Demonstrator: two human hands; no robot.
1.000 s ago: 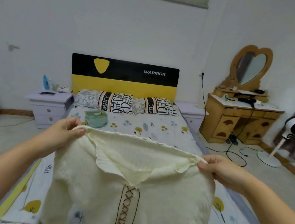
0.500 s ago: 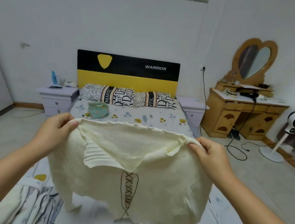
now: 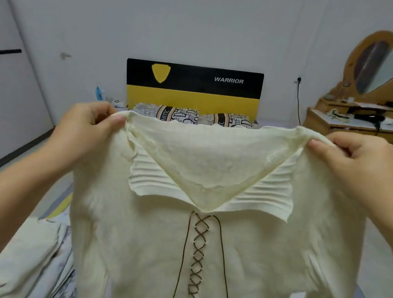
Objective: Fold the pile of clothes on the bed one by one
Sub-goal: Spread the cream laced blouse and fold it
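The left hand [image 3: 86,128] and right hand [image 3: 354,161] are each pinching 1 shoulder of the cream sweater [image 3: 207,243], every grip closed on knit, holding it hanging mid-frame above the bed [image 3: 59,205], likely to straighten it for folding.

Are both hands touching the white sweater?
Touching. The head view shows the left hand pinching one shoulder of the cream sweater and the right hand pinching the other, holding it up in front of the bed's headboard.
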